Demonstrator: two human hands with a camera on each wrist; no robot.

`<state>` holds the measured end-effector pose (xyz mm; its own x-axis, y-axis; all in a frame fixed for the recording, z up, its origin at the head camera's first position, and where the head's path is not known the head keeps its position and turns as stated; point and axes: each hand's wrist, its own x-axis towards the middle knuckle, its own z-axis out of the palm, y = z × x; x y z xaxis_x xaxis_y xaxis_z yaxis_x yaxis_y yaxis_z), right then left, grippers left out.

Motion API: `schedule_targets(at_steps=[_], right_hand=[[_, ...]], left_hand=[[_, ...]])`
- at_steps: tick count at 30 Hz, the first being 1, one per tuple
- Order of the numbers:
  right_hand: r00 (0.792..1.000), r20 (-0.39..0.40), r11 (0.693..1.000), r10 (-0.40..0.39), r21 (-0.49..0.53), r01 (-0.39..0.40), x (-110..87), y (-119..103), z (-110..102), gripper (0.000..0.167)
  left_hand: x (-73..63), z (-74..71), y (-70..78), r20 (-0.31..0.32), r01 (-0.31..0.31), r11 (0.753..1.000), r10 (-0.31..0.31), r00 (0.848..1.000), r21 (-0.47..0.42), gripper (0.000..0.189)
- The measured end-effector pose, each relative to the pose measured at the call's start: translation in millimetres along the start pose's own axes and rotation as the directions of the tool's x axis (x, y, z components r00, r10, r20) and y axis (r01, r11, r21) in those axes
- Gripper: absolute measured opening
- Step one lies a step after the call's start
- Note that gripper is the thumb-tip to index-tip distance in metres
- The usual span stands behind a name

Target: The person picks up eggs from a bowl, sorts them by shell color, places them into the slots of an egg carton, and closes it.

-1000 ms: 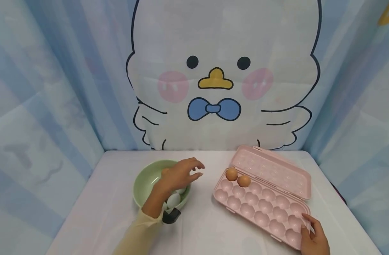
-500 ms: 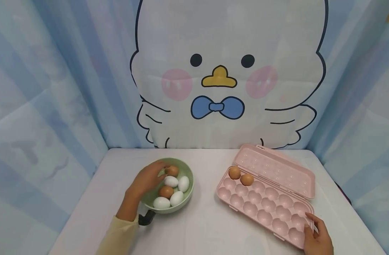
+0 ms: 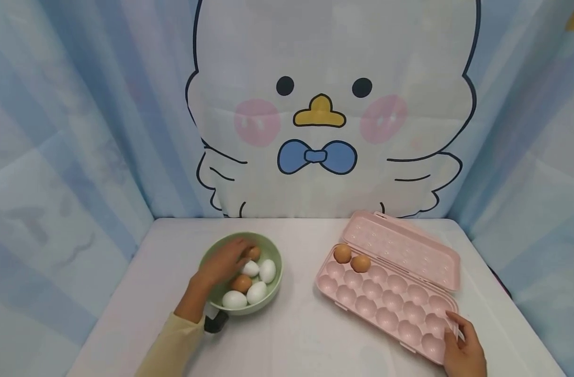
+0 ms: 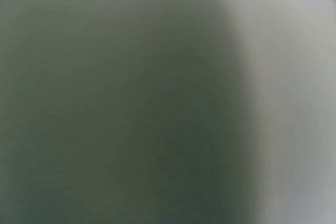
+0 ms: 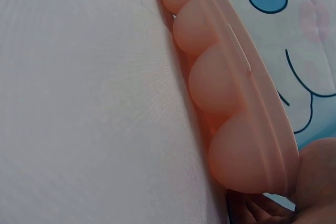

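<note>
My left hand [image 3: 226,260] reaches into a green bowl [image 3: 278,277], fingers and thumb curled about a brown egg [image 3: 255,254] at the bowl's far side. Another brown egg [image 3: 242,284] and several white eggs, one of them a white egg [image 3: 257,292] near the front, lie beside and below it. The right hand [image 3: 464,348] grips the near right end of a pink egg box [image 3: 395,335], thumb on top. Two brown eggs, the nearer one a brown egg [image 3: 360,263], sit in its back row at the left. In the right wrist view, the egg box [image 5: 247,150] shows its rounded cups from the side.
The lid [image 3: 404,251] of the egg box lies folded open behind it. A white cloth covers the table [image 3: 305,335], with curtains [image 3: 70,157] on both sides and a printed cartoon cloth behind. Blurred green fills most of the left wrist view.
My left hand has moved left from above the bowl's right side and down into it, its fingers closing round a brown egg. The right hand keeps its grip on the egg box.
</note>
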<state>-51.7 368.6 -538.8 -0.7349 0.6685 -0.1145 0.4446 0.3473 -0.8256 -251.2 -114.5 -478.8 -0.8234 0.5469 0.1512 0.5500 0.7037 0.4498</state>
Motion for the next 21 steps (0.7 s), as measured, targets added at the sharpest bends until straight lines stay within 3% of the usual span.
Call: schedule_targets(at_steps=[6,13,17,21], right_hand=[[1.000,0.003,1.000,0.017,-0.007,-0.017,1.1,1,2,0.046],[1.000,0.009,1.000,0.008,-0.003,-0.008,0.4,-2,0,0.046],[1.000,0.013,1.000,0.012,0.005,-0.012,-0.2,-4,0,0.046],[1.000,0.022,1.000,0.008,-0.006,-0.008,-0.1,-3,-2,0.046]], left_hand=[[-0.6,2.7,1.5,-0.017,-0.009,0.999,0.008,1.000,-0.037,0.029],[8.1,12.3,4.3,0.078,0.043,0.997,-0.038,0.996,-0.064,0.032],[11.2,17.8,5.3,0.098,0.008,0.997,0.000,0.995,-0.079,0.028],[11.3,16.2,10.7,0.125,0.000,0.998,0.007,0.992,-0.059,0.038]])
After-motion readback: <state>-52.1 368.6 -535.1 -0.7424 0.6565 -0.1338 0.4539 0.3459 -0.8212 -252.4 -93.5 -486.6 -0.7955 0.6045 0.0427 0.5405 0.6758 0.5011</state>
